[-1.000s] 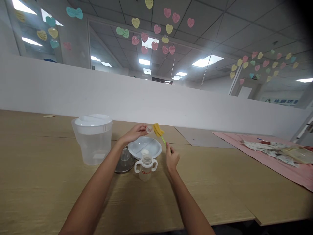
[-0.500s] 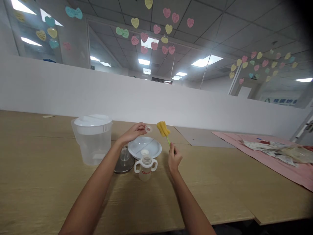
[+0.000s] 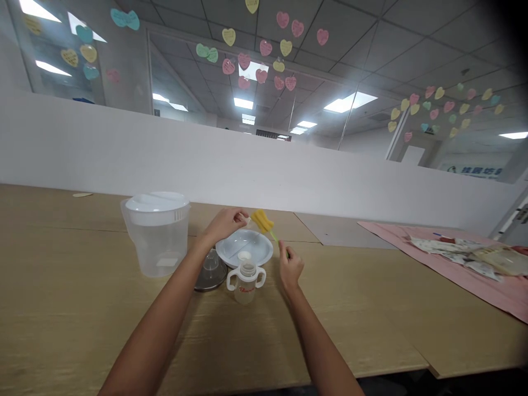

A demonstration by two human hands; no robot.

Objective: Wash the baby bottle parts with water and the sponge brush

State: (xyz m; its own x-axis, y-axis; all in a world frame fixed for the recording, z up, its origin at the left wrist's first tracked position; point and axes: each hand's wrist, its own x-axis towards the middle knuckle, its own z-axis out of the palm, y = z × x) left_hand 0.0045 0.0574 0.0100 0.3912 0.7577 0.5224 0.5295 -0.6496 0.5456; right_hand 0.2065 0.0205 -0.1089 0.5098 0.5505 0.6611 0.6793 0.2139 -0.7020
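Note:
My left hand [image 3: 227,223] pinches a small translucent ring-shaped bottle part [image 3: 246,220] above the divided white plate [image 3: 259,254]. My right hand [image 3: 291,265] is closed around the green handle of a bottle brush [image 3: 263,220]. The brush's yellow sponge head is up against the ring, or very close to it. Below the hands a two-handled baby bottle [image 3: 246,289] stands upright, its top uncovered. A small white round piece [image 3: 244,256] lies at the plate's near edge. Beside my left forearm, a clear dome-shaped cap [image 3: 212,260] rests on a dark metal dish [image 3: 208,283].
A large translucent pitcher [image 3: 159,242] with a white lid stands on the left of the wooden table [image 3: 82,286]. To the right, a pink cloth [image 3: 445,258] carries several packets [image 3: 490,258]. A white wall [image 3: 206,159] rises behind.
The bottle brush has moved left, bringing its sponge to the ring in my left hand. My right hand shifted slightly left with it. The bottle and plate stay put.

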